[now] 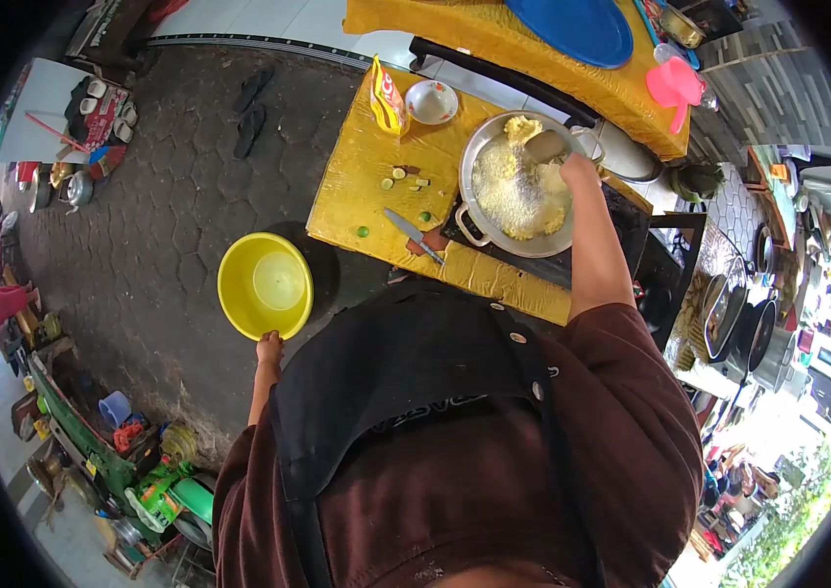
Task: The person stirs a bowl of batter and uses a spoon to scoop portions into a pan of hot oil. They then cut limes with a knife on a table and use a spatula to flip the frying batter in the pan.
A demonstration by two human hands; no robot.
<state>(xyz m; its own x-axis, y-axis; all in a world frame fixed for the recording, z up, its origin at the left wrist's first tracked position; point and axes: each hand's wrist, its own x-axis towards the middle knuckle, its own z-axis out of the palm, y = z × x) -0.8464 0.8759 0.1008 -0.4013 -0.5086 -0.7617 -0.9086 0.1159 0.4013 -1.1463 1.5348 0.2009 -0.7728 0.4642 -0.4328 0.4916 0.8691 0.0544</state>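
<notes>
Head view looks down on a big round silver metal pan (465, 181) near the right end of the gold-yellow covered surface (342, 196). White foam (513, 191) bubbles in its middle, and soft pale-yellow lumps of food (523, 127) sit by its far rim. The right hand (580, 169) is over the pan's right side, its fingers closed around a wide, dull grey-brown scoop (546, 147). The left hand (270, 347) has its fingers pinched on the near rim of a round yellow plastic basin (239, 279), just off the surface's near left corner. I cannot tell if the basin rests on the floor.

A silver knife (406, 227) lies by the near edge. A yellow and red packet (388, 102) stands by the far left corner, beside a white bowl (432, 102).

The step looks like scooping or turning hot food. The next move seems to call for a slow, level scoop, so nothing splashes.
</notes>
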